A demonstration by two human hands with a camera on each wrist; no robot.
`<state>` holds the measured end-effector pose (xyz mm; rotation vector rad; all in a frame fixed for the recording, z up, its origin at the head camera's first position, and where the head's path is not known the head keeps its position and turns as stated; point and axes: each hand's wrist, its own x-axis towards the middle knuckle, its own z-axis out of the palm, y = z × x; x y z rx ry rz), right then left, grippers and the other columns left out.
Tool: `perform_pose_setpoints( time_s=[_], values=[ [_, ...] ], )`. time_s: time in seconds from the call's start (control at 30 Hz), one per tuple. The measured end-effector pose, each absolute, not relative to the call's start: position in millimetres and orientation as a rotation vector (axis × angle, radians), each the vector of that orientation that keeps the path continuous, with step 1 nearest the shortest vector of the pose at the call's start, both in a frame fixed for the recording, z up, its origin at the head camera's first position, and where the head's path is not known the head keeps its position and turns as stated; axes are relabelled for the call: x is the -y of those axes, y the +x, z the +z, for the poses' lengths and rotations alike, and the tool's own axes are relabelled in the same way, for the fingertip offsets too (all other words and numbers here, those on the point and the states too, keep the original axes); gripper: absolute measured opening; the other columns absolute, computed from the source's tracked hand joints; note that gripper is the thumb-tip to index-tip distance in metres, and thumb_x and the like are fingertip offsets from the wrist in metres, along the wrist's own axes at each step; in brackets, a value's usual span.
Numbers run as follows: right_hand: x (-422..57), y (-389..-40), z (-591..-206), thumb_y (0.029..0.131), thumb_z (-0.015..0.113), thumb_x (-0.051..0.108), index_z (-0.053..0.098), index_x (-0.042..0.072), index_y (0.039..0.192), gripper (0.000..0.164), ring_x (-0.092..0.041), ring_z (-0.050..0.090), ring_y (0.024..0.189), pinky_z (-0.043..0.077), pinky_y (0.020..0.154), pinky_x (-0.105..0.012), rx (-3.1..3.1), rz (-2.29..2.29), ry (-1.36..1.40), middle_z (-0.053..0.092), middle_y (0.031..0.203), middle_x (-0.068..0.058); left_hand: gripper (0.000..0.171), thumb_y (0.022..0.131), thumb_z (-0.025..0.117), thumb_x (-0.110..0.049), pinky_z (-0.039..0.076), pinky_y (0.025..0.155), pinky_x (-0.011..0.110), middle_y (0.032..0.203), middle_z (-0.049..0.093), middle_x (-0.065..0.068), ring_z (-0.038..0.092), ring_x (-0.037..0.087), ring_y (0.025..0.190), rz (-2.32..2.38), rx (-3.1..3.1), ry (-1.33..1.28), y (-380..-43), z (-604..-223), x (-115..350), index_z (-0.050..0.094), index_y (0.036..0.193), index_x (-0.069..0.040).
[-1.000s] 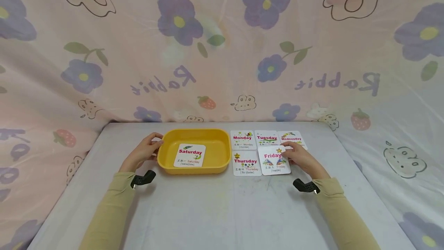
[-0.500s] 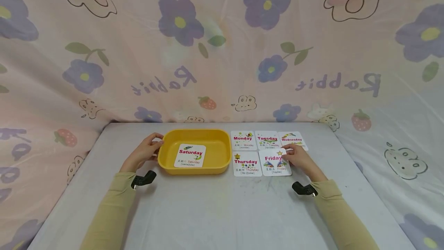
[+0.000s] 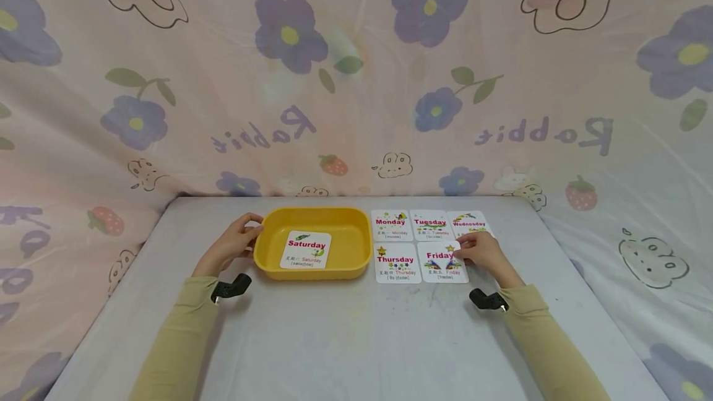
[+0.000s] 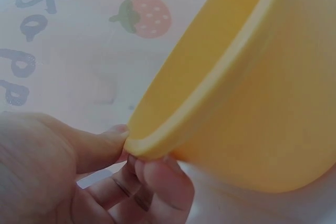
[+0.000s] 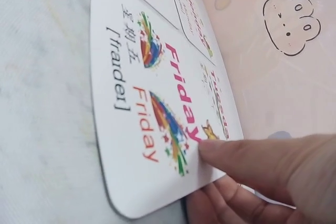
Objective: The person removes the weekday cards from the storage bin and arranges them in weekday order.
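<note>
My left hand pinches the left rim of a yellow tray, thumb on the rim and fingers curled beneath it. Inside the tray lies a Saturday card. My right hand holds the Friday card by its right edge, with the thumb on its printed face and the other fingers at the edge below. The Friday card sits beside the Thursday card and below the Tuesday card. Part of the Wednesday card is hidden behind my right hand.
A Monday card heads the upper row of cards, to the right of the tray. All of this stands on a white table, with a flower-and-rabbit printed cloth hanging behind and at the sides.
My right hand has brought the Friday card slightly down and right, so it no longer overlaps the Tuesday card and lines up beside Thursday. My left hand and the tray have stayed put.
</note>
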<state>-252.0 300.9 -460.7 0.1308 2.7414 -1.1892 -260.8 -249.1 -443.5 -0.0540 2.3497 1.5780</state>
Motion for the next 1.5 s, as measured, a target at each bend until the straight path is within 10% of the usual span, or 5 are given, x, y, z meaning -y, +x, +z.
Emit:
perform_pose_setpoints(
  time_s=[1.07, 1.5],
  values=[
    [-303.2, -256.2, -462.7, 0.075, 0.078, 0.003, 0.063, -0.01, 0.106, 0.036, -0.017, 0.055, 0.07, 0.051, 0.058, -0.025, -2.773, -1.167, 0.176, 0.057, 0.086, -0.012, 0.037, 0.103, 0.044, -0.023, 0.054, 0.066, 0.031, 0.106, 0.056, 0.021, 0.054, 0.025, 0.078, 1.573, -2.355, -0.08, -263.0, -443.1, 245.7, 0.036, 0.136, -0.008],
    [-281.2, -262.7, -446.6, 0.093, 0.061, 0.009, 0.059, -0.013, 0.113, 0.03, -0.027, 0.066, 0.079, 0.055, 0.067, -0.029, -2.742, -1.482, 0.01, 0.061, 0.102, -0.028, 0.036, 0.103, 0.044, -0.023, 0.053, 0.063, 0.031, 0.1, 0.057, 0.019, 0.054, 0.022, 0.075, 1.573, -2.349, -0.037, -262.0, -443.7, 247.2, 0.035, 0.134, -0.006]
  ],
)
